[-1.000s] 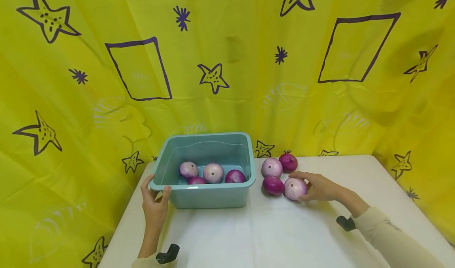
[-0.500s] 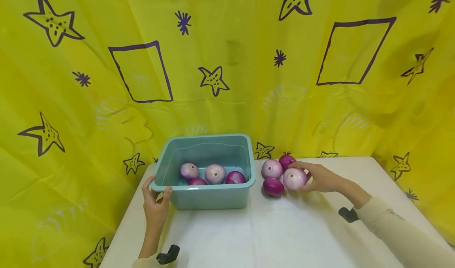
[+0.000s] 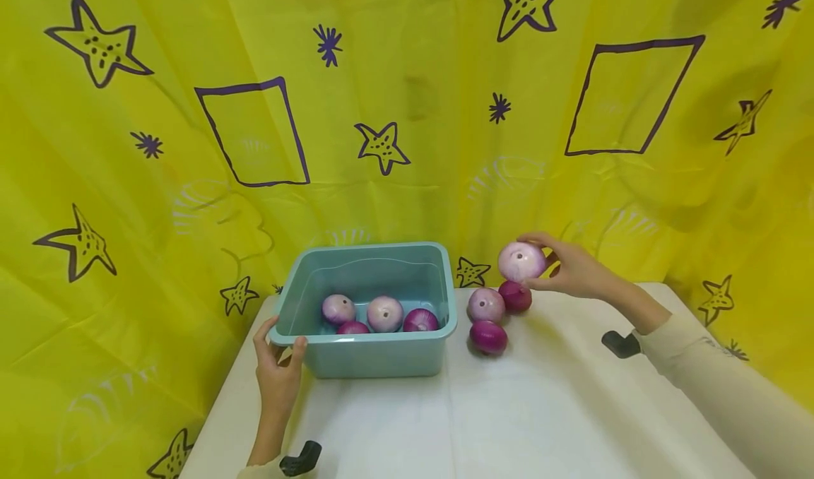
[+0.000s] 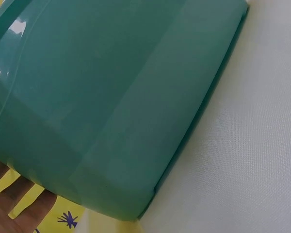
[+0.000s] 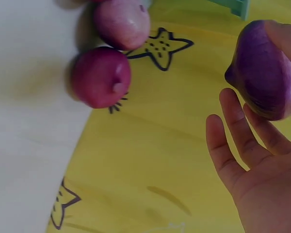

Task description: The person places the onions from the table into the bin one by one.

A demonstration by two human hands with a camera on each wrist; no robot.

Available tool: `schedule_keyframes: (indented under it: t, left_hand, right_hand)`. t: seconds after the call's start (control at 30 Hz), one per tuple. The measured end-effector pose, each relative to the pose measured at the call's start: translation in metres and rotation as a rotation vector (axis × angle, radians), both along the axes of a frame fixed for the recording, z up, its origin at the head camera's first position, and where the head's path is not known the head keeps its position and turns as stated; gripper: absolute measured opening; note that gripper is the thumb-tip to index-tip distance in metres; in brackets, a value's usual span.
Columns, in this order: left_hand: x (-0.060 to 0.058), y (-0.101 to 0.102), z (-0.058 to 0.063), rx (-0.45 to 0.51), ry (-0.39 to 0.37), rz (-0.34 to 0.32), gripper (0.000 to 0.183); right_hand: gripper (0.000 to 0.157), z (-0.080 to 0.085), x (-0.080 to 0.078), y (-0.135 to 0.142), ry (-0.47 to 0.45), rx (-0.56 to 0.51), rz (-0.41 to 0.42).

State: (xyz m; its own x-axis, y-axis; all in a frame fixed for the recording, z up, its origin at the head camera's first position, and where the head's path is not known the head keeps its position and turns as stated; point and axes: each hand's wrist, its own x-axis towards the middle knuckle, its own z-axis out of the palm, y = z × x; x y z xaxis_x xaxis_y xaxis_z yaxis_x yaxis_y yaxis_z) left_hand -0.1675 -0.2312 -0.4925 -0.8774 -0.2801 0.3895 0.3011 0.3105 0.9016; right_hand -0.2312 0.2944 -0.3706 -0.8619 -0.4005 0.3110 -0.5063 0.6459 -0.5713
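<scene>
My right hand (image 3: 575, 267) holds a pale purple onion (image 3: 521, 261) between thumb and fingers, raised over the back of the table. In the right wrist view this onion (image 5: 266, 73) shows a darker side with a pointed tip, and some fingers extend free below it. My left hand (image 3: 278, 373) grips the near left corner of a teal plastic bin (image 3: 381, 355), thumb at the front of the rim. Several onions lie inside, among them a pale one (image 3: 384, 314) and a dark one (image 3: 420, 319). The left wrist view shows the bin's wall (image 4: 102, 97) and fingers (image 4: 34, 208) along it.
Right of the bin, a pale onion (image 3: 486, 305) and two dark onions, one at the back (image 3: 515, 297) and one in front (image 3: 488, 338), sit close together on the white table (image 3: 509, 415). A yellow patterned curtain (image 3: 426, 203) hangs behind and at both sides.
My right hand has lifted the pale onion from beside the others, up and toward the back. My left hand stays at the bin's corner.
</scene>
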Motion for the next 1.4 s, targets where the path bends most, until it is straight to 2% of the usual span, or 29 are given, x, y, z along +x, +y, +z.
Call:
schedule_keyframes:
  t: [0.13,0.3,0.53,0.73,0.93,1.4]
  left_hand:
    - [0.0,0.001,0.0,0.004,0.001,0.001,0.066]
    - [0.001,0.002,-0.001,0.008,0.003,0.002,0.064]
    - [0.0,0.003,-0.002,0.008,0.011,0.001,0.064]
    - [0.001,0.003,0.001,0.005,0.01,0.007,0.064]
    - [0.001,0.003,0.002,0.004,0.008,0.011,0.064]
    - [0.001,0.002,0.001,0.01,0.006,0.005,0.064]
  right_hand:
    - [0.075,0.013,-0.006,-0.004,0.024,-0.013,-0.006]
    - [0.076,0.024,-0.007,-0.008,0.004,-0.003,-0.027]
    - [0.077,0.029,-0.01,-0.013,-0.007,0.001,-0.039]
    - [0.076,0.035,-0.02,-0.026,-0.002,0.01,-0.012]
    - [0.074,0.044,-0.034,-0.058,-0.004,0.021,0.07]
    - [0.072,0.054,-0.062,-0.16,-0.064,0.053,0.22]
